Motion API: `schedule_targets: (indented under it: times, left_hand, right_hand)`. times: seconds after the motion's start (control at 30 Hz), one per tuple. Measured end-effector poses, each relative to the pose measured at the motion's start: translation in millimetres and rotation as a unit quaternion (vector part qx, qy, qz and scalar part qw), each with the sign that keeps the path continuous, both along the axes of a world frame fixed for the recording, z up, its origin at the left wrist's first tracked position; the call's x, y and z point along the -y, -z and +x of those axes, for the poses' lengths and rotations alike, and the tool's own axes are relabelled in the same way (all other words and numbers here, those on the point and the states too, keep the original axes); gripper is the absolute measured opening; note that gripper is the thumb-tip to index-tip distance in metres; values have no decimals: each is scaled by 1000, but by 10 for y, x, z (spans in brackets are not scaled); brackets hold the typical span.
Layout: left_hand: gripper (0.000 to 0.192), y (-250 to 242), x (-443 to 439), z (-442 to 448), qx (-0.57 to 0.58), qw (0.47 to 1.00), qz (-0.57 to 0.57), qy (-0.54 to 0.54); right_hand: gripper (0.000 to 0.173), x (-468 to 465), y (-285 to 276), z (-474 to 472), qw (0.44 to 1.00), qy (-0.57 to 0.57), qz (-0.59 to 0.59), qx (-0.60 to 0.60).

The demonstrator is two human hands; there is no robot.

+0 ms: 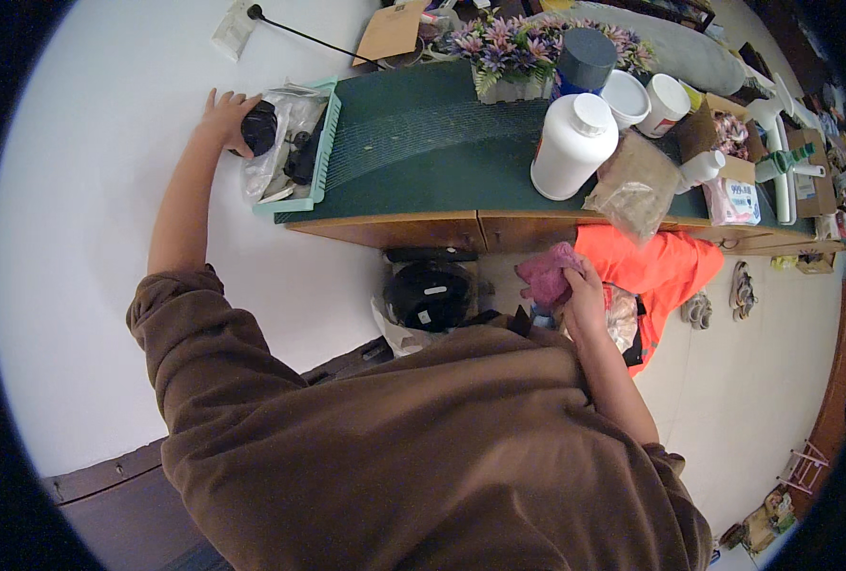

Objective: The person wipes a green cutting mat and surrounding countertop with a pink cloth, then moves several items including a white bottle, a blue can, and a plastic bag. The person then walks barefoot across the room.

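Note:
My left hand (232,123) is at the left end of the green cabinet top (394,157), its fingers around a round black object (259,128) whose kind I cannot tell. That object is at the wall side of a mint-green plastic basket (329,135), which holds clear plastic bags (280,114) and dark items. In front of the cabinet, below its top, my right hand (586,289) grips a crumpled pink cloth (548,275). Bright orange fabric (651,264) hangs from the cabinet's front edge beside that hand.
A large white bottle (569,153), a dark-lidded container (587,61), white tubs and artificial flowers (516,46) stand on the cabinet. A plastic-wrapped packet (637,182) overhangs its front edge. Below are a black rounded object (430,292) and shoes (743,289) on the floor.

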State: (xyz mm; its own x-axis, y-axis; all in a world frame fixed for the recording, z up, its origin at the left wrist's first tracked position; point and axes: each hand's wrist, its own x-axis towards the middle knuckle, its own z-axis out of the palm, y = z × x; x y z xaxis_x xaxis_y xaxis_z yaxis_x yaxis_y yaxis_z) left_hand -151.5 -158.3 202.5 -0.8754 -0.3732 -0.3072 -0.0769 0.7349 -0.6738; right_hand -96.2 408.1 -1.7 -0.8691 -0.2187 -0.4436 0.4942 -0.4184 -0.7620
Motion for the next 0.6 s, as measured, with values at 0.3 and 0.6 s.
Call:
schedule_targets:
  times: [0.3,0.6]
  left_hand:
    - [91,-65,63,17,-68,993,81,43]
    - [66,144,354,110,-285,902,324,14]
  right_hand:
    - [26,13,56,-44,999,-37,6,-9]
    - [25,73,46,-55,999,-39,8,7]
